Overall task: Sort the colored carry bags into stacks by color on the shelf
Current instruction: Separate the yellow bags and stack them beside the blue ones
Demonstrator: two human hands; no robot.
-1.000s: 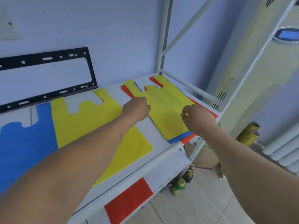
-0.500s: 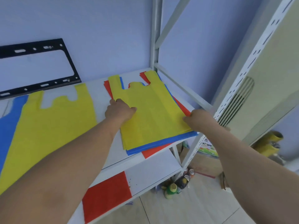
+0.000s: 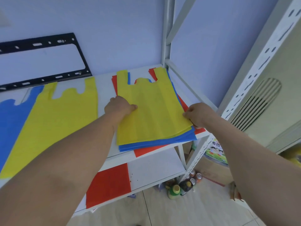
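While left hand grips the top yellow bag at its left edge, right hand pinches its right edge, apparently; mixed stack sits between both hands.

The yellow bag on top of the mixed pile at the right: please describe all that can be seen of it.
The yellow bag is a flat, vest-style carry bag with two strap handles pointing toward the wall and a scalloped cut-out between them. It looks like thin, matte non-woven fabric with faint lengthwise creases. It lies on top of blue bags and red bags on the white shelf. The left hand holds its left edge; the right hand pinches its right edge.
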